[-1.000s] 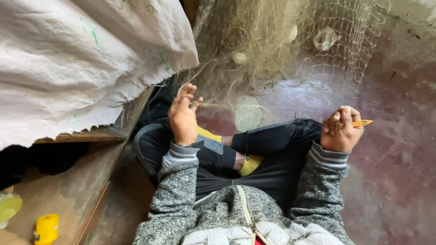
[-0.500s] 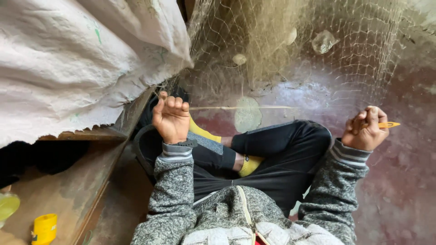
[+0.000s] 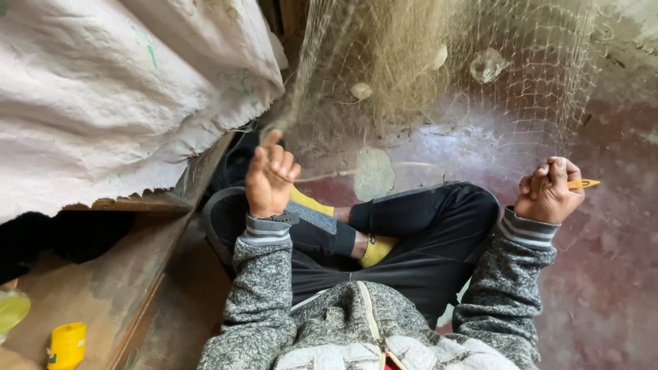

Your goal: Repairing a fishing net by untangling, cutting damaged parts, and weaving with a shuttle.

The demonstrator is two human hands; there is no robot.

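Head view: left hand (image 3: 269, 179) half open, fingers raised against hanging fishing net (image 3: 439, 89). Right hand (image 3: 548, 192) closed on yellow netting needle (image 3: 582, 183), off to the side. Risk: fingers or needle could snag the fine mesh and tear it.

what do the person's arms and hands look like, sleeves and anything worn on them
Both arms wear a mottled grey, fleecy knit jacket. Each sleeve ends in a ribbed cuff banded in darker and lighter grey stripes, one at the left wrist and one at the right wrist. The left hand and right hand are bare: no gloves, and no rings or watch show. The jacket's pale zip runs down the chest.
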